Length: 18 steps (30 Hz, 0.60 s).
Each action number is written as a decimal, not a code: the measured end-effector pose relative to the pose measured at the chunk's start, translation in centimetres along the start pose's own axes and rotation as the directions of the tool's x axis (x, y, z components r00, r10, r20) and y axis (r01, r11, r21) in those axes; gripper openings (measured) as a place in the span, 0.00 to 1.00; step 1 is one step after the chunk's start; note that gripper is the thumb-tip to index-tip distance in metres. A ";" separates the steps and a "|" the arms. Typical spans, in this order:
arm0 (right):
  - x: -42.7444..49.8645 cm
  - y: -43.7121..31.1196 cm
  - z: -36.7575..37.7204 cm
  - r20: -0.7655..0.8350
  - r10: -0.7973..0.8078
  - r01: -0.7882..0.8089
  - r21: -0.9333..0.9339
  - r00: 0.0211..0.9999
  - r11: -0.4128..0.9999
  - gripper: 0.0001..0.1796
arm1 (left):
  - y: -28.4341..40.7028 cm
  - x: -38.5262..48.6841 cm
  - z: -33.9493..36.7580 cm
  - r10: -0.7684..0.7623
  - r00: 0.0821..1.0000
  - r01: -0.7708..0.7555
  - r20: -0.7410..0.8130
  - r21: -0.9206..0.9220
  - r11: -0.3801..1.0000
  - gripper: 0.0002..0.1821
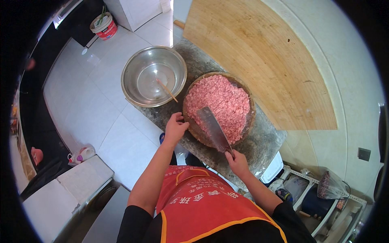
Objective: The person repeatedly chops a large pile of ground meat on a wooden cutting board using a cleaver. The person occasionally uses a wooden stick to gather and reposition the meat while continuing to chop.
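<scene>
My right hand (238, 162) is closed around the handle of a cleaver (216, 128). The broad blade lies over the near-left part of a heap of minced meat (217, 101), and bits of meat cling to it. The mince covers most of a round wooden chopping block (197, 129). At the block's left rim is my left hand (177, 127), empty, with thumb and fingers apart; its thumb tip reaches the rim, though whether it presses on it I cannot tell. Beyond that hand stands a wide steel basin (133, 91), with a wooden chopstick (167, 90) leaning inside against its near edge.
Block and basin share a worn stone-like table (267, 139). A large wooden board (258, 60) leans against the wall along its far right side. A metal rack (316, 194) with bags stands low at right. A red-and-white bucket (105, 29) sits on the tiled floor.
</scene>
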State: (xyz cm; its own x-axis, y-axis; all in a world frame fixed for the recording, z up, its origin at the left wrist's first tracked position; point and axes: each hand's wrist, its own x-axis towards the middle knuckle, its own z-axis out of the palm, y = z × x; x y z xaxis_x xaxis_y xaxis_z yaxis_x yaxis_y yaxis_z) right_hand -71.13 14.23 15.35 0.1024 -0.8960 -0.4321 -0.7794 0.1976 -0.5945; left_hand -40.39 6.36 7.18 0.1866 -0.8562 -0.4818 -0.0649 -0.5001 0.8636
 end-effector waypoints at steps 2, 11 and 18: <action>-0.5 -0.5 -0.3 -0.093 0.003 0.003 0.066 0.996 0.998 0.18 | 2.7 -1.2 1.4 0.059 0.997 -0.063 0.042 0.088 0.994 0.37; -1.6 0.3 -2.4 -0.226 0.072 -0.029 0.188 0.972 0.982 0.16 | 3.2 -1.0 4.8 0.059 0.993 -0.019 0.099 -0.362 0.932 0.41; -3.7 0.7 -1.3 -0.099 0.012 -0.011 0.019 0.995 1.000 0.19 | 2.3 -4.6 -3.1 -0.131 0.987 0.067 -0.098 -0.493 0.868 0.26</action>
State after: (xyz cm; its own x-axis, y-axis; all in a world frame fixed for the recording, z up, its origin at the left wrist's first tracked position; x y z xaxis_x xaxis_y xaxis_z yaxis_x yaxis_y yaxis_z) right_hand -72.87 17.16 17.46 0.0314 -0.9283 -0.3705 -0.7687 0.2145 -0.6025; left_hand -38.36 9.60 11.85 0.2885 -0.7664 -0.5740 0.4391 -0.4269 0.7906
